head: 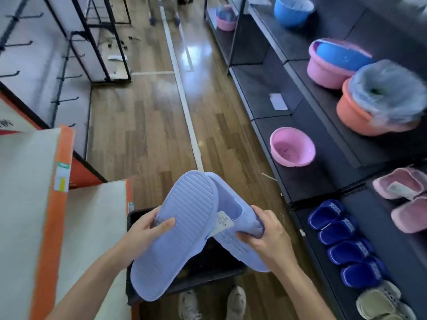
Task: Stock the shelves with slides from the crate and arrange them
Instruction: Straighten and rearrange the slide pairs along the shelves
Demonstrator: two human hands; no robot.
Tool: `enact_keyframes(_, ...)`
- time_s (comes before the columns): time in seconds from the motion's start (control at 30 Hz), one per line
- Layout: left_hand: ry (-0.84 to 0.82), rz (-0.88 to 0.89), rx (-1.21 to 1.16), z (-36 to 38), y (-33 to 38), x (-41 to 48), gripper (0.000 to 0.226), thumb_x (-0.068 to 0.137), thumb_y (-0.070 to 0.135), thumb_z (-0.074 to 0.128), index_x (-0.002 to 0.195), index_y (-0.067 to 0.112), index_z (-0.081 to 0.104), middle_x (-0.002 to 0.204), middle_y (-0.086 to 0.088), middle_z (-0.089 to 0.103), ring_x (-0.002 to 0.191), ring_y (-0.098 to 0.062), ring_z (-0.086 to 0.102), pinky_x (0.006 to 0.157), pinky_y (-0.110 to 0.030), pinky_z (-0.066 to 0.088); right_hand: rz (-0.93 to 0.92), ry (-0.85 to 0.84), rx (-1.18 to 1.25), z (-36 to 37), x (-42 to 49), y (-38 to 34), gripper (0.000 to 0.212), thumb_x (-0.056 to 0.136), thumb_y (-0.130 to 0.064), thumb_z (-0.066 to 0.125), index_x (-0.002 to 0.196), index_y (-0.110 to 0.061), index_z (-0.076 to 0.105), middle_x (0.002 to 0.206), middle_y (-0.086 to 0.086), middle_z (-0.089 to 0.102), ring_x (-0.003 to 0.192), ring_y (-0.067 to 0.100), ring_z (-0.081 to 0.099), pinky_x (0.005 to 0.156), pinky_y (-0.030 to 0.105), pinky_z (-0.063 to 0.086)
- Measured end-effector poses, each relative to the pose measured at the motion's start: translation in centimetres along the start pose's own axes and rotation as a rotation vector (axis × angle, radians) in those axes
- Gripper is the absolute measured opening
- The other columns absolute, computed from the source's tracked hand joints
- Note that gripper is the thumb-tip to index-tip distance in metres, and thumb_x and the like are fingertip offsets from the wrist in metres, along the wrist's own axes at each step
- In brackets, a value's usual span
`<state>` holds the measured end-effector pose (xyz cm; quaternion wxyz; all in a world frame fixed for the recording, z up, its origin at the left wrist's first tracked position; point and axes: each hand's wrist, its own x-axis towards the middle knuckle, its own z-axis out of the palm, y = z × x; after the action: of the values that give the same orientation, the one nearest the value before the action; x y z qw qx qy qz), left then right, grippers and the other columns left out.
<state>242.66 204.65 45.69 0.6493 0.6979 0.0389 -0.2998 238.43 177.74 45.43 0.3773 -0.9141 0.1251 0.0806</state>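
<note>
The left hand (145, 232) and right hand (272, 236) each grip one of the lavender foam slides (184, 227) above the black plastic crate (138, 215), toes pointing up the aisle. The dark metal shelf (383, 255) lies to the right (the right hand is nearer).

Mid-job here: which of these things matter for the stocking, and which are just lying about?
Job: lavender slides, gripped by left hand and right hand; black crate below them; shelf with dark blue slides and pink slides.
Lying about: pink basin, orange basin, cardboard boxes on the left.
</note>
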Motion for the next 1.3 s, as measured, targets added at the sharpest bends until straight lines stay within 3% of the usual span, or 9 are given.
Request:
enact_keyframes(0.13, -0.091, 0.048, 0.074, 2.0, 3.1, -1.2, 0.084, 0.048, 0.077, 0.069, 0.117, 0.030, 0.057, 0.114, 0.008, 0.066, 0.104, -0.012, 0.063, 0.091, -0.037, 0.050, 0.022, 0.077, 0.005, -3.4, -3.2, -0.1, 0.067, 0.070, -0.042, 0.075, 0.129, -0.023, 0.048, 0.105, -0.011, 0.051, 0.095, 0.004, 0.052, 0.076, 0.023, 0.048)
enact_keyframes(0.37, -0.186, 0.156, 0.205, 8.3, 7.8, -2.1, 0.072, 0.051, 0.072, 0.068, 0.111, 0.034, 0.058, 0.108, 0.009, 0.067, 0.100, -0.014, 0.064, 0.085, -0.039, 0.052, 0.077, 0.222, 0.048, -9.4, -9.1, 1.6, 0.068, 0.071, -0.039, 0.076, 0.130, -0.022, 0.048, 0.111, -0.010, 0.053, 0.101, 0.008, 0.051, 0.076, 0.019, 0.043)
enact_keyframes(0.57, -0.330, 0.261, 0.277, 16.2, 9.6, -4.0, 0.088, 0.040, 0.083, 0.066, 0.113, 0.036, 0.053, 0.106, 0.015, 0.067, 0.095, -0.008, 0.065, 0.078, -0.030, 0.051, 0.150, 0.364, 0.122, -14.1, -15.9, 5.5, 0.061, 0.071, -0.036, 0.078, 0.125, -0.026, 0.051, 0.104, -0.013, 0.053, 0.096, 0.005, 0.053, 0.069, 0.012, 0.038)
enact_keyframes(0.73, -0.460, 0.317, 0.337, 23.9, 9.3, -6.6, 0.089, 0.044, 0.081, 0.067, 0.115, 0.030, 0.053, 0.108, 0.008, 0.068, 0.097, -0.012, 0.065, 0.084, -0.034, 0.052, 0.251, 0.476, 0.167, -17.3, -23.1, 10.2, 0.064, 0.066, -0.042, 0.080, 0.122, -0.027, 0.053, 0.103, -0.012, 0.054, 0.094, 0.007, 0.054, 0.077, 0.025, 0.044)
enact_keyframes(0.8, -0.505, 0.324, 0.365, 27.6, 9.1, -7.7, 0.077, 0.051, 0.074, 0.070, 0.113, 0.030, 0.053, 0.102, 0.018, 0.069, 0.095, -0.002, 0.064, 0.079, -0.022, 0.052, 0.296, 0.517, 0.197, -18.6, -26.4, 12.0, 0.058, 0.064, -0.044, 0.079, 0.114, -0.031, 0.053, 0.102, -0.012, 0.055, 0.092, 0.007, 0.055, 0.075, 0.027, 0.046)
enact_keyframes(0.87, -0.522, 0.343, 0.416, 31.3, 8.8, -8.7, 0.043, 0.072, 0.051, 0.069, 0.108, 0.034, 0.050, 0.090, 0.029, 0.068, 0.086, 0.009, 0.062, 0.069, -0.009, 0.048, 0.335, 0.570, 0.216, -19.6, -29.7, 13.9, 0.057, 0.058, -0.052, 0.075, 0.109, -0.032, 0.057, 0.099, -0.011, 0.059, 0.088, 0.008, 0.058, 0.069, 0.029, 0.049)
enact_keyframes(1.03, -0.643, 0.368, 0.520, 39.6, 7.1, -11.3, 0.075, 0.056, 0.076, 0.063, 0.115, 0.032, 0.049, 0.108, 0.014, 0.061, 0.097, -0.008, 0.060, 0.071, -0.018, 0.046, 0.457, 0.734, 0.226, -21.3, -37.7, 17.6, 0.062, 0.057, -0.055, 0.073, 0.113, -0.033, 0.056, 0.103, -0.014, 0.059, 0.091, 0.008, 0.057, 0.069, 0.022, 0.045)
enact_keyframes(1.17, -0.785, 0.402, 0.573, 45.5, 5.9, -13.9, 0.050, 0.063, 0.069, 0.060, 0.102, 0.039, 0.050, 0.102, 0.016, 0.061, 0.092, -0.004, 0.061, 0.065, -0.014, 0.045, 0.553, 0.847, 0.214, -22.0, -43.7, 19.2, 0.071, 0.052, -0.062, 0.065, 0.115, -0.032, 0.055, 0.105, -0.011, 0.059, 0.095, 0.012, 0.056, 0.074, 0.029, 0.047)
enact_keyframes(1.3, -0.953, 0.389, 0.618, 50.9, 5.0, -15.9, 0.048, 0.066, 0.064, 0.067, 0.103, 0.039, 0.052, 0.104, 0.015, 0.062, 0.092, -0.002, 0.062, 0.066, -0.015, 0.047, 0.660, 0.981, 0.221, -22.0, -49.0, 20.3, 0.084, 0.044, -0.064, 0.053, 0.119, -0.027, 0.055, 0.107, -0.008, 0.058, 0.097, 0.015, 0.057, 0.075, 0.028, 0.047)
